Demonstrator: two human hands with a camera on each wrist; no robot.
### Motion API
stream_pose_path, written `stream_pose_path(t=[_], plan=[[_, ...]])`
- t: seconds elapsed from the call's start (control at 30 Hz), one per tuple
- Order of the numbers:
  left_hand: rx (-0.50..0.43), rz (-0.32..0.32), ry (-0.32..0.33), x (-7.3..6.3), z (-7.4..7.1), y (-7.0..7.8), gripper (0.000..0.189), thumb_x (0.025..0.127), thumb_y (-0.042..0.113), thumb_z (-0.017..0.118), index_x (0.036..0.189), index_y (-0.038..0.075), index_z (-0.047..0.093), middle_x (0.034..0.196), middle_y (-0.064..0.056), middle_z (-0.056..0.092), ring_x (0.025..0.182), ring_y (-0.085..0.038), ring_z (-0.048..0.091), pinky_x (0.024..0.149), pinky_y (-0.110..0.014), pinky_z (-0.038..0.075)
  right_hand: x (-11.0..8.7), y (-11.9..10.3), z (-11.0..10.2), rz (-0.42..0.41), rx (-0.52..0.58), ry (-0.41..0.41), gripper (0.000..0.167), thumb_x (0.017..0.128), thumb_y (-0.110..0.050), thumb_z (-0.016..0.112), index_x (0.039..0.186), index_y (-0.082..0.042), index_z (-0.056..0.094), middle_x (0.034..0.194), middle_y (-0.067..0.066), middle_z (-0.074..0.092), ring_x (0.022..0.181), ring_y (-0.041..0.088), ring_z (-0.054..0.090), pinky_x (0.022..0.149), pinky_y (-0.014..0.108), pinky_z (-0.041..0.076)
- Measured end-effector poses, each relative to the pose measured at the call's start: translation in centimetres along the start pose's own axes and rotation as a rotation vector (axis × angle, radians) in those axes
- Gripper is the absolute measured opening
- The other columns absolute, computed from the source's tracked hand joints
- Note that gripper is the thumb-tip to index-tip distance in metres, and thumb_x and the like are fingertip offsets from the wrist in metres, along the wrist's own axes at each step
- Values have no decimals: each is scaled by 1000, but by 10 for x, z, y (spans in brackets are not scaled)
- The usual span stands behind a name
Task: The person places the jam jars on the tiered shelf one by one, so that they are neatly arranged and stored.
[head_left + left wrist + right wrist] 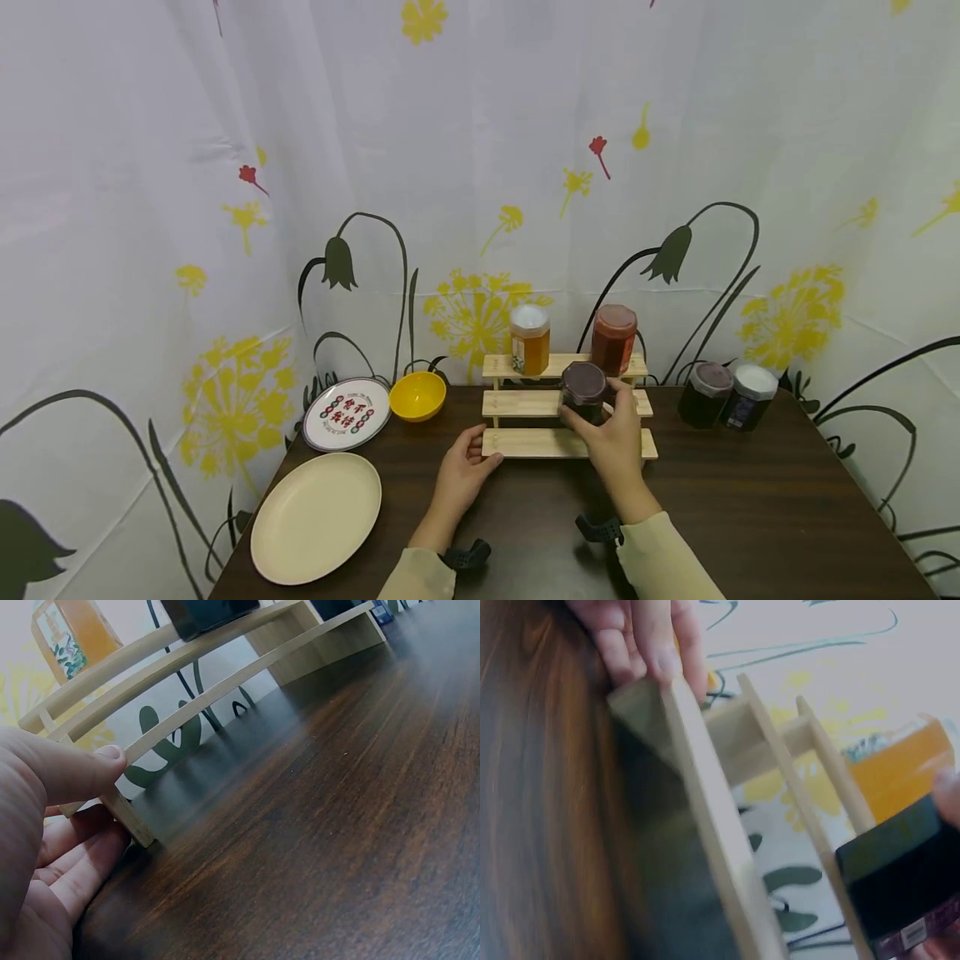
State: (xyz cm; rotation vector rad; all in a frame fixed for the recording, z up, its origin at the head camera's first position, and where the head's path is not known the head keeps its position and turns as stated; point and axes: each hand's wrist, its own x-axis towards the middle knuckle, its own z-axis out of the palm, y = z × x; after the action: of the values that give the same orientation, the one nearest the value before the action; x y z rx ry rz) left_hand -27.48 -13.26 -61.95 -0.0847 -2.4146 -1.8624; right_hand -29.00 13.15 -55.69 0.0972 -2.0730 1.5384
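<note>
1. Sleeves, two: cream cloth, left [423, 575] and right [667, 558]; two black bands, left [467, 557] and right [600, 528], sat at the wrists.
2. Counter [750, 517], one: dark brown, streaked wood-grain surface.
3. Hands, two, bare. The left hand [461, 475] pinched the left end of the rack's lowest tier, thumb on the front edge, other fingers at the end support. The right hand [615, 442] had its fingers curled round the held jar.
4. Oval plate [317, 518], one: cream, smooth, shallow, at the counter's left side.
5. Rack [562, 443], one: pale wood, three straight stepped tiers on side supports.
6. Held jar [582, 387], one: dark, faceted, with a dusky purple lid and a barcoded label; it was at the rack's middle tier, though contact between base and tier could not be told.
7. Bowl [417, 397], one: bright yellow, glossy, round.
8. Printed plate [347, 415], one: white, dark-rimmed, with red and green print, just beside the bowl.
9. Dark jars, two, faceted, side by side on the counter right of the rack: one purple-lidded [705, 396], one white-lidded [749, 398].
10. Top-tier jars, two, faceted, upright, apart: amber with white lid [531, 342], red with reddish lid [614, 340].
11. Curtain [465, 125]: white, softly creased, printed with yellow, red and dark green flowers.
</note>
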Motion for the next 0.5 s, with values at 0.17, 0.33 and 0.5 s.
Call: stream_pose_path(t=[0.17, 0.33, 0.5], plan=[[1, 4, 1, 1, -1, -1, 63, 97, 18, 85, 152, 2, 59, 127, -18, 70, 112, -27, 68, 95, -34, 59, 3, -5, 13, 14, -40, -47, 85, 82, -23, 99, 150, -10, 50, 147, 15, 60, 140, 36, 61, 111, 64, 54], [2, -18, -5, 0, -1, -1, 64, 96, 17, 85, 152, 2, 59, 128, -17, 70, 112, -26, 68, 95, -33, 59, 0, -9, 22, 43, -23, -63, 77, 81, -23, 100, 142, -10, 54, 141, 13, 63, 137, 35, 63, 111, 64, 54], [-3, -19, -5, 0, 1, -1, 63, 96, 18, 86, 152, 3, 59, 128, -17, 70, 112, -26, 68, 96, -37, 59, 0, -11, 28, 70, -21, -96, 70, 82, -27, 99, 136, -11, 56, 136, 12, 62, 135, 35, 64, 114, 63, 52]])
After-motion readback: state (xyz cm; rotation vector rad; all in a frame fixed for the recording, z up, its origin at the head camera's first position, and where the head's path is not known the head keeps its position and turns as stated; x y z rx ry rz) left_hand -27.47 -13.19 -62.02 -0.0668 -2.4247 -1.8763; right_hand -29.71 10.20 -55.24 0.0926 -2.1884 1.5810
